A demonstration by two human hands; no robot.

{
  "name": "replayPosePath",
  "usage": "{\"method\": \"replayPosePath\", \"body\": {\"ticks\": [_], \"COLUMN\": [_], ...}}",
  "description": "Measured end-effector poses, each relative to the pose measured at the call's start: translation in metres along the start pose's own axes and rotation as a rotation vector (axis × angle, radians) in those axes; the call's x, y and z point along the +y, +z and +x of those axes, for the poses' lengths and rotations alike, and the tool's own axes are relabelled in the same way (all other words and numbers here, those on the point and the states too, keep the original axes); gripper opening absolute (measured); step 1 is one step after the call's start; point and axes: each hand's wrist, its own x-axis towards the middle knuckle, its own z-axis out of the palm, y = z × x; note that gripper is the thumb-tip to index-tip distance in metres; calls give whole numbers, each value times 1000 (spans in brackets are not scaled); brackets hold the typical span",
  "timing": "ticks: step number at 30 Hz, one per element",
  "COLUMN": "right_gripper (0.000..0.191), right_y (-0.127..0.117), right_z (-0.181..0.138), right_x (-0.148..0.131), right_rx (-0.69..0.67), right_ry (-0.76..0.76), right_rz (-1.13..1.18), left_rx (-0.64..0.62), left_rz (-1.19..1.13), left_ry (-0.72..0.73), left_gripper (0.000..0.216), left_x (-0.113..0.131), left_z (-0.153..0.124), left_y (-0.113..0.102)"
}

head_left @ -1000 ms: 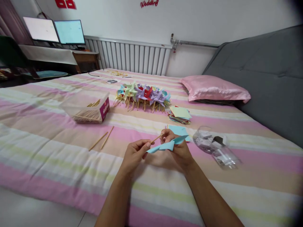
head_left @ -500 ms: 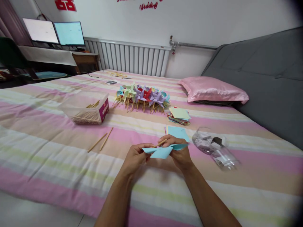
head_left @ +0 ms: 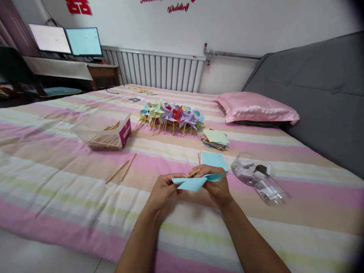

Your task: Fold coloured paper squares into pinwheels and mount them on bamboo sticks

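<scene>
Both my hands hold a light blue paper pinwheel (head_left: 193, 183) over the striped bed. My left hand (head_left: 162, 192) pinches its left tip, fingers closed. My right hand (head_left: 216, 185) grips its right side together with a thin wooden stick (head_left: 192, 174) that slants across the paper. Just behind my hands lies a flat blue paper square (head_left: 214, 160). Further back stands a row of finished coloured pinwheels (head_left: 170, 113) on sticks.
A clear box of wooden sticks (head_left: 105, 131) sits at the left, with two loose sticks (head_left: 121, 170) in front of it. A stack of coloured paper (head_left: 216, 138) and a clear plastic jar on its side (head_left: 257, 175) lie to the right. A pink pillow (head_left: 256, 108) rests by the grey headboard.
The blue pinwheel has tilted flatter and dropped slightly between my hands. My right hand's stick has swung lower across the paper. The camera has shifted a little.
</scene>
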Motion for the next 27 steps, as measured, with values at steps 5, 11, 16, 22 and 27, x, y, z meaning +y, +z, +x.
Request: {"method": "replayPosePath", "body": {"ticks": [5, 11, 16, 22, 27], "right_gripper": [11, 10, 10, 7, 12], "right_y": [0, 0, 0, 0, 1], "right_z": [-1, -2, -2, -2, -1], "right_x": [0, 1, 1, 0, -1], "right_rx": [25, 32, 43, 34, 58], "right_ry": [25, 48, 33, 21, 44], "right_rz": [-27, -10, 27, 55, 20], "left_rx": [-19, -27, -66, -87, -48], "left_rz": [19, 23, 59, 59, 98], "left_ry": [20, 16, 18, 27, 39], "left_gripper": [15, 24, 17, 14, 18], "left_x": [-1, 1, 4, 1, 1], "left_z": [0, -1, -3, -2, -2], "left_y": [-1, 0, 2, -1, -1]}}
